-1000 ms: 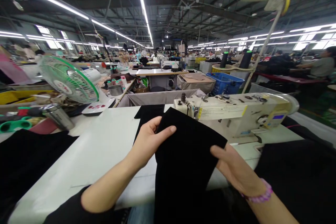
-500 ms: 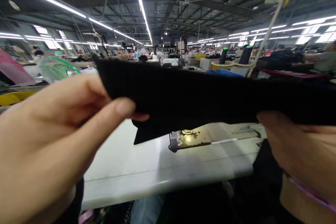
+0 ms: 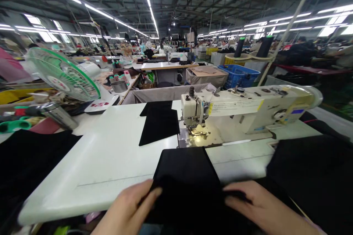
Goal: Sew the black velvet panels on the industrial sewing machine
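Note:
A black fabric piece point(image 3: 187, 176) lies partly on the front of the white table, its far edge just short of the needle area. My left hand point(image 3: 135, 202) pinches its left side between thumb and fingers. On the other side, my right hand point(image 3: 248, 200) is closed on its right edge. Beyond the fabric stands a cream sewing machine point(image 3: 234, 112), its work light shining on the metal plate. More black fabric pieces point(image 3: 160, 123) rest on the table left of the needle. The fabric's near end blends into dark clothing and cannot be made out.
To the left are a green-rimmed fan point(image 3: 66, 75), a metal flask point(image 3: 59, 114) and black cloth point(image 3: 33, 154). More black fabric point(image 3: 311, 169) lies at the right. Behind the machine stand a blue basket point(image 3: 239, 77) and a thread stand pole point(image 3: 286, 29).
Both hands have come down from in front of the camera with the black fabric, lowering it to the table's front edge. The sewing machine and the loose black pieces are now uncovered.

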Demonstrator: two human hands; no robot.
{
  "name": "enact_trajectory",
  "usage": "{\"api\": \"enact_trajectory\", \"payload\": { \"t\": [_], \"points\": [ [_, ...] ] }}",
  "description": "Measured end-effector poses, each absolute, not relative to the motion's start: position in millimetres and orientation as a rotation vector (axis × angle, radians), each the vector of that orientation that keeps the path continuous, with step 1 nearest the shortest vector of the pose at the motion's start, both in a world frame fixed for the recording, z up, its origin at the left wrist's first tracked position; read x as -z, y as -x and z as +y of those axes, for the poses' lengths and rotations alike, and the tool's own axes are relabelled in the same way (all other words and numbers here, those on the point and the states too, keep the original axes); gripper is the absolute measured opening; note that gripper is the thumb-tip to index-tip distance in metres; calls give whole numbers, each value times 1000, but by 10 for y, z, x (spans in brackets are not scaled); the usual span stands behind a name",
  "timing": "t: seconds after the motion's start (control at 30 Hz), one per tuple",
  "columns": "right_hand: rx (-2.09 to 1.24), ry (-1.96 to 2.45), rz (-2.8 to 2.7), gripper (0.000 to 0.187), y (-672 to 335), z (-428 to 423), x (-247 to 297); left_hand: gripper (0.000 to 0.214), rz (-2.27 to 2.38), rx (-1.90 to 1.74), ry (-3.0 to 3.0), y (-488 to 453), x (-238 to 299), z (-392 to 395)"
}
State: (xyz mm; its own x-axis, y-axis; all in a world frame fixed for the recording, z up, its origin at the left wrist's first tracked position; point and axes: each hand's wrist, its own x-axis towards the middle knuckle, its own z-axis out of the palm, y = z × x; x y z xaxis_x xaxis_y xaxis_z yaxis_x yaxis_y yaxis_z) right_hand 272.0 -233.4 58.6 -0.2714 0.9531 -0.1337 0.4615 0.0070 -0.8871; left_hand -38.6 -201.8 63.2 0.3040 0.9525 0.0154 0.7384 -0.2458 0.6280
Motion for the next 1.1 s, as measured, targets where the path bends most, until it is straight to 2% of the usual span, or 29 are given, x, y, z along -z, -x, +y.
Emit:
{"api": "enact_trajectory", "payload": {
  "t": [0.07,0.23,0.37,0.5,0.63,0.7,0.77,0.87,1.0,1.1],
  "points": [
    [-1051,1515,-1705,22,-2598,-2126,-316,30,1655,-396,-2170,253,-474,-1726],
    [-386,1608,-1751,9,-2309,-1733,166,20,1845,-110,-2420,51,-279,-1324],
    [-194,1749,-1814,5,-2274,-1775,218,21,1882,40,-2354,107,-314,-1353],
    [-280,1773,-1852,4,-2292,-1819,219,14,1765,-16,-2301,147,-249,-1412],
    [-607,1568,-1561,10,-2331,-1798,213,9,1642,-592,-2065,153,-148,-1425],
    [-824,1469,-1346,21,-2388,-1815,151,10,1521,-881,-1793,164,-173,-1439],
    [-966,1419,-1212,35,-2472,-1850,49,16,1345,-1001,-1514,173,-256,-1466],
    [-896,1471,-1164,38,-2609,-1909,-117,17,1149,-1019,-1275,175,-406,-1508],
    [-734,1511,-1133,39,-2731,-1957,-236,8,1251,-1025,-1371,165,-531,-1518],
    [-717,1500,-1040,42,-2782,-1943,-232,13,1241,-1030,-1312,156,-624,-1510]
  ]
}}
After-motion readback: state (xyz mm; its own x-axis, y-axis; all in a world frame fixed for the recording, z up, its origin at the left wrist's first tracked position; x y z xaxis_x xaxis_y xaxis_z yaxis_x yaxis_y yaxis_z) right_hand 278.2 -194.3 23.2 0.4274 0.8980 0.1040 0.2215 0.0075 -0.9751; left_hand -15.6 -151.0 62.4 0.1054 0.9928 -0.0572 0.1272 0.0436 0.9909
